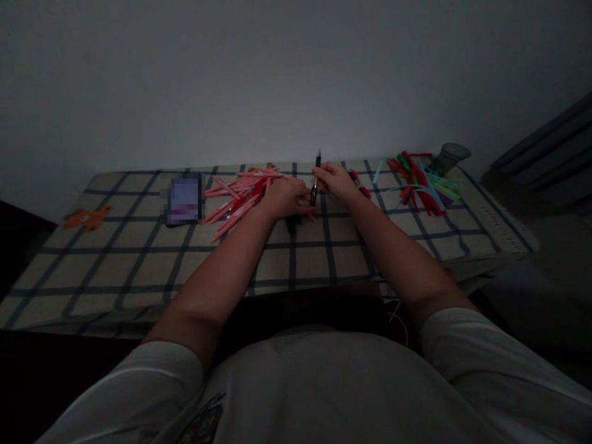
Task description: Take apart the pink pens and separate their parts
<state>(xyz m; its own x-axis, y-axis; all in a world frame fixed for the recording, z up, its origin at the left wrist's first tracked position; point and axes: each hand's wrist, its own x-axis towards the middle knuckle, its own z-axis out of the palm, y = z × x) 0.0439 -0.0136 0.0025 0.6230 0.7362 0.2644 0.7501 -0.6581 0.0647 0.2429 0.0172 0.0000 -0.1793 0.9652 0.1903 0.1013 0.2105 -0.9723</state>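
Note:
A black pen (314, 192) with a clear-looking middle stands nearly upright between my hands, its pointed tip uppermost. My right hand (337, 181) is closed in a pinch around its middle. My left hand (287, 197) is closed at the pen's lower end, its fingers bent against it. A pink stick-like end pokes out beneath the left hand; whether that hand also holds it is hard to see. Left of this hand lies a loose pile of pink pens (235, 216) with some red among them. By my right wrist rests a small red and black bundle (359, 184).
A checked cloth (139, 265) covers the table against the wall. Toward the left are a phone-like device (185, 200), blurred out, and an orange figure (87, 218). Red, green and blue strips (423, 191) lie at the right beside a dark transparent cup (448, 158).

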